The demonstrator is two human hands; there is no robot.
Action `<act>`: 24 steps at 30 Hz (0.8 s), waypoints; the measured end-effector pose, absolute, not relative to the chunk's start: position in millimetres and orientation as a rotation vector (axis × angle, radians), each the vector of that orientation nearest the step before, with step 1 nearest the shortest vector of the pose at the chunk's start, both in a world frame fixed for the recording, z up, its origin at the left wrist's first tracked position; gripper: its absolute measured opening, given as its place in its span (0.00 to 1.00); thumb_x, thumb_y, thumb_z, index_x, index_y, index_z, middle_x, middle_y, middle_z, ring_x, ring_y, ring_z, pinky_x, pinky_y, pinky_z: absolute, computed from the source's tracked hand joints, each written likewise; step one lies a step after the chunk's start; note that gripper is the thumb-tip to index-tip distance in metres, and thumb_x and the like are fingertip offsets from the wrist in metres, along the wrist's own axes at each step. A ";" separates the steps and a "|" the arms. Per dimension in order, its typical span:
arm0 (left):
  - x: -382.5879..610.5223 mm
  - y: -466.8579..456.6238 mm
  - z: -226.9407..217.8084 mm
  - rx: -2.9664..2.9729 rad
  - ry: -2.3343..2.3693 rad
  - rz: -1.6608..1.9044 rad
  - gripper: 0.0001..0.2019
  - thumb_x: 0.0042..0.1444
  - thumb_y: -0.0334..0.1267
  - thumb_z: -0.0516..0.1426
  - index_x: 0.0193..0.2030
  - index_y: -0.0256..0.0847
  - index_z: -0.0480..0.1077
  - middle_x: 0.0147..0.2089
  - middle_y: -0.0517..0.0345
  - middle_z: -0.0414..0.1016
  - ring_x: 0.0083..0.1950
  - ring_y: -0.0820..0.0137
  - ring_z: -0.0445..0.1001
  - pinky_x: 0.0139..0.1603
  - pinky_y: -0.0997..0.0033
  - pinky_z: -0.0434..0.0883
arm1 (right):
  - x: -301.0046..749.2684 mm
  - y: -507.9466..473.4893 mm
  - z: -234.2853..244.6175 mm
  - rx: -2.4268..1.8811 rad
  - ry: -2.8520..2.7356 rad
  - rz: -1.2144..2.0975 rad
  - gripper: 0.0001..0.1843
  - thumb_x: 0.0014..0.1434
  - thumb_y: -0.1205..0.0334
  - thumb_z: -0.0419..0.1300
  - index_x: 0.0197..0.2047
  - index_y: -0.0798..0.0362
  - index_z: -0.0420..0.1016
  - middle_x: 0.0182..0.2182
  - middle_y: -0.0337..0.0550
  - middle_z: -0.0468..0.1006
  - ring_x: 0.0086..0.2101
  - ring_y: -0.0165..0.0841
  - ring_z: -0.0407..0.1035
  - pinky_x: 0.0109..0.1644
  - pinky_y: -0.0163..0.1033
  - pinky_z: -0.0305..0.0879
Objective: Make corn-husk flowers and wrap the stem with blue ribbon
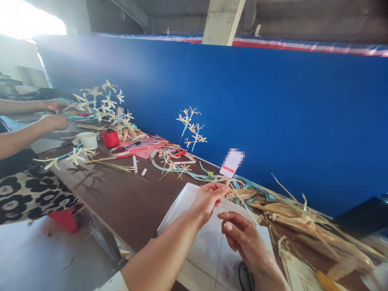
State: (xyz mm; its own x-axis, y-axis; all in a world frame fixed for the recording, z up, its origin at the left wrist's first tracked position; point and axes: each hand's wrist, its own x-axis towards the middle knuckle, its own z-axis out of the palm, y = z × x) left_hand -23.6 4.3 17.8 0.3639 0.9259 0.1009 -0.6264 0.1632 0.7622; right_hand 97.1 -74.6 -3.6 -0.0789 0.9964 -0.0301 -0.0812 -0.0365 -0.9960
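My left hand (210,198) pinches a pale straw-coloured husk flower (229,181) just under its narrow petals. Below it, my right hand (242,234) has thumb and fingers closed round the flower's stem, and a thin wire (219,258) runs down from there. Both hands are above a white box lid or tray (194,246) with pink handwriting on it. Black scissor-like handles (246,277) show beside my right wrist, partly covered by it. Behind the flower stands a white and red card (229,163), partly blurred out.
Dry husks (281,212) are heaped along the right. Light blue tubing or cord (157,161), finished flower sprigs (194,125), a red thread spool (111,138) and a white cup (88,140) lie leftward. A blue partition (273,113) backs the table. Another person's hands (56,115) work at far left.
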 end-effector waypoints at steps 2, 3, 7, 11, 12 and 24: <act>-26.0 0.9 22.5 0.852 0.395 1.195 0.17 0.42 0.47 0.65 0.27 0.33 0.70 0.24 0.60 0.66 0.20 0.83 0.53 0.21 0.78 0.49 | 100.8 -74.5 -4.2 -1.065 -1.214 1.314 0.22 0.47 0.47 0.66 0.42 0.52 0.76 0.28 0.41 0.71 0.19 0.22 0.53 0.19 0.31 0.44; -28.0 -1.3 24.9 0.867 0.355 1.194 0.16 0.42 0.46 0.65 0.27 0.34 0.70 0.25 0.59 0.67 0.20 0.83 0.54 0.21 0.78 0.50 | 102.7 -74.3 -4.5 -1.032 -1.213 1.300 0.24 0.47 0.46 0.65 0.43 0.52 0.76 0.30 0.42 0.72 0.19 0.22 0.53 0.20 0.31 0.45; -39.1 -10.4 32.2 0.925 0.144 1.023 0.14 0.44 0.42 0.65 0.25 0.35 0.67 0.26 0.59 0.69 0.21 0.82 0.58 0.23 0.77 0.51 | 107.8 -73.3 -4.8 -0.966 -1.145 1.261 0.25 0.47 0.42 0.64 0.43 0.51 0.76 0.32 0.45 0.72 0.20 0.23 0.53 0.20 0.32 0.46; -47.3 -13.7 34.5 0.956 0.053 0.893 0.15 0.42 0.42 0.66 0.23 0.34 0.67 0.24 0.57 0.66 0.22 0.80 0.60 0.23 0.76 0.51 | 108.0 -75.5 -3.1 -0.975 -1.107 1.278 0.22 0.48 0.44 0.64 0.41 0.50 0.76 0.31 0.44 0.71 0.21 0.24 0.55 0.23 0.32 0.50; -48.1 -13.6 34.7 0.956 0.049 0.886 0.15 0.42 0.42 0.66 0.23 0.34 0.66 0.23 0.58 0.66 0.23 0.80 0.60 0.23 0.76 0.51 | 107.7 -76.7 -2.6 -0.967 -1.120 1.292 0.21 0.48 0.45 0.64 0.41 0.50 0.76 0.30 0.43 0.71 0.21 0.24 0.55 0.24 0.32 0.51; -67.4 -28.1 47.3 1.098 0.111 0.935 0.13 0.42 0.45 0.66 0.26 0.37 0.71 0.27 0.56 0.68 0.27 0.73 0.67 0.30 0.70 0.64 | 103.3 -73.7 -9.6 -0.948 -1.192 1.375 0.15 0.55 0.49 0.60 0.36 0.54 0.76 0.28 0.43 0.72 0.21 0.24 0.54 0.24 0.32 0.48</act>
State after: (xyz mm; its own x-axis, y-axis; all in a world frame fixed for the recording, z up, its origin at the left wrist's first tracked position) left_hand -67.4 -28.1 47.3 0.6291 0.6923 0.3533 -0.5900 0.1295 0.7969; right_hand 103.3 -73.7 -9.6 -0.1508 0.9866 0.0621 -0.2017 0.0308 -0.9790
